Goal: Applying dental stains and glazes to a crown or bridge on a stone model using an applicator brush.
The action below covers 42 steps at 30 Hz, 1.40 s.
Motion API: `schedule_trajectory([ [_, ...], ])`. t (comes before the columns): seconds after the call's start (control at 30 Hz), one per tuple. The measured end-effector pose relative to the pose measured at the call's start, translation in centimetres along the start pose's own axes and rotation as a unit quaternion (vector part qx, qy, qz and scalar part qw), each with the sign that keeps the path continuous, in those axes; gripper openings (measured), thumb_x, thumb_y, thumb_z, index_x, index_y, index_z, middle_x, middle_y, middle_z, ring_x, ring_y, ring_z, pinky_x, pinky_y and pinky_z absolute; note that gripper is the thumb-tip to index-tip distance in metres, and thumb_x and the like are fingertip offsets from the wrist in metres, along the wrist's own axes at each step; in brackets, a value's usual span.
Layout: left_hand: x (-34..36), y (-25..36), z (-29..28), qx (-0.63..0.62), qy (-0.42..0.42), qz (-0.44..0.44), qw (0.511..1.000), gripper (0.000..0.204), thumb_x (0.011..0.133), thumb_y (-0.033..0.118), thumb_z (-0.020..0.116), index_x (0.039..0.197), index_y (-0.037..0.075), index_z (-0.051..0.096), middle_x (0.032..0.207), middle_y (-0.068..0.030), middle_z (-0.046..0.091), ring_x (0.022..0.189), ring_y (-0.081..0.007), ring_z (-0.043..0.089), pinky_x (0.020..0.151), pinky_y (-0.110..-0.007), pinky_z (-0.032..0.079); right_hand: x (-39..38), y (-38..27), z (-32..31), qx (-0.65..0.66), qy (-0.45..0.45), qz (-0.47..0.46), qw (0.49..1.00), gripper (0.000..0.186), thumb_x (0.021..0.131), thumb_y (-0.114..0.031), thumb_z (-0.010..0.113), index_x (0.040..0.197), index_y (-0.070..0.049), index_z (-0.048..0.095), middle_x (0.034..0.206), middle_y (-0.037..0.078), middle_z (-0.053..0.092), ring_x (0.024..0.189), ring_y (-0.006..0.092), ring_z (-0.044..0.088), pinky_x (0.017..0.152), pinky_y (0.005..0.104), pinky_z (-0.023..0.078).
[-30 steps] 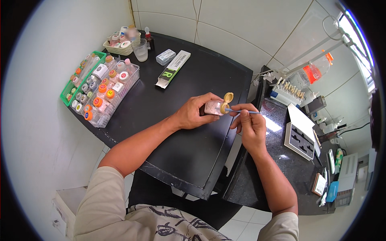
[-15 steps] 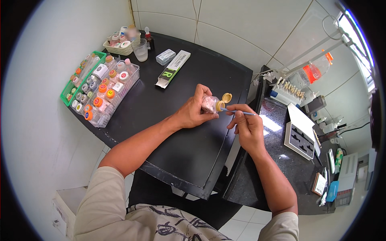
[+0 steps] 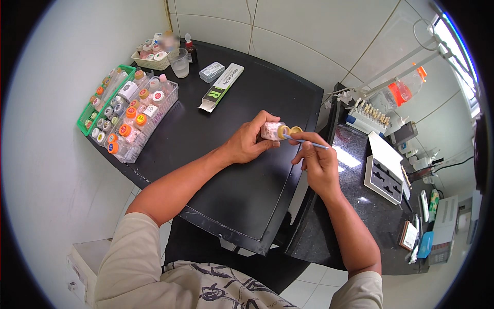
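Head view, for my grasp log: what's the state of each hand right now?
Left hand: closed, holding the small bottle, its yellow cap flipped open.
Right hand: closed, holding the thin blue stick, one end by the bottle.

Beige short-sleeve shirt (image 3: 177, 286), kinda arty
Plain sleeves (image 3: 128, 262) end around the elbows, but the front's got this sketchy dark line print (image 3: 212, 293) scrawled across it.

White tiled wall (image 3: 298, 31) behind black table (image 3: 226, 198)
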<state>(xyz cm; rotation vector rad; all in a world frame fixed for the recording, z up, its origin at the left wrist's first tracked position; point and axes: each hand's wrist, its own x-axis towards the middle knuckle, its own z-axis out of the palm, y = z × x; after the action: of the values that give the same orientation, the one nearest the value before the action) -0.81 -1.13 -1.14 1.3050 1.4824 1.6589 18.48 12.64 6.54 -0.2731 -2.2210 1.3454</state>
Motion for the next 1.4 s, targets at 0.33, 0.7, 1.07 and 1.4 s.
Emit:
schedule_trajectory([
  [0.33,0.2,0.0,-0.2,0.098,-0.014,0.058,0.993,0.052,0.097,0.013,0.082,0.142,0.003,0.058,0.120,-0.0079,0.071,0.105,-0.0149,0.072,0.093,-0.033,0.059,0.0,0.4,-0.2,0.020,0.000,0.018,1.000,0.027,0.115,-0.018,0.054,0.122,0.000,0.073,0.103,0.009,0.077,0.072,0.0110,0.071,0.058,0.0242,0.051],
  [0.7,0.0,0.6,0.1,0.073,-0.017,0.052,0.996,0.052,0.098,0.007,0.079,0.145,0.004,0.057,0.121,-0.0084,0.070,0.108,-0.0164,0.072,0.096,-0.033,0.060,0.2,0.4,0.0,0.010,0.004,0.033,0.999,0.030,0.115,-0.018,0.052,0.115,0.002,0.075,0.099,0.009,0.077,0.072,0.0105,0.072,0.058,0.0236,0.051],
  [1.07,0.0,1.7,-0.1,0.092,-0.039,-0.006,0.995,0.073,0.089,0.011,0.087,0.153,0.008,0.052,0.120,-0.0052,0.072,0.099,-0.0115,0.069,0.085,-0.029,0.058,0.0,-0.2,0.3,-0.032,-0.003,0.006,0.999,0.022,0.112,-0.012,0.056,0.116,0.000,0.074,0.095,0.011,0.078,0.069,0.0130,0.072,0.060,0.0275,0.053],
  [1.4,-0.1,0.2,-0.2,0.080,0.004,0.007,0.997,0.071,0.085,0.021,0.092,0.137,0.008,0.045,0.106,-0.0080,0.068,0.091,-0.0164,0.067,0.079,-0.034,0.056,-0.1,-0.7,0.3,-0.053,-0.003,-0.015,0.998,0.019,0.111,-0.009,0.057,0.117,0.000,0.073,0.094,0.010,0.076,0.070,0.0143,0.072,0.062,0.0282,0.054],
])
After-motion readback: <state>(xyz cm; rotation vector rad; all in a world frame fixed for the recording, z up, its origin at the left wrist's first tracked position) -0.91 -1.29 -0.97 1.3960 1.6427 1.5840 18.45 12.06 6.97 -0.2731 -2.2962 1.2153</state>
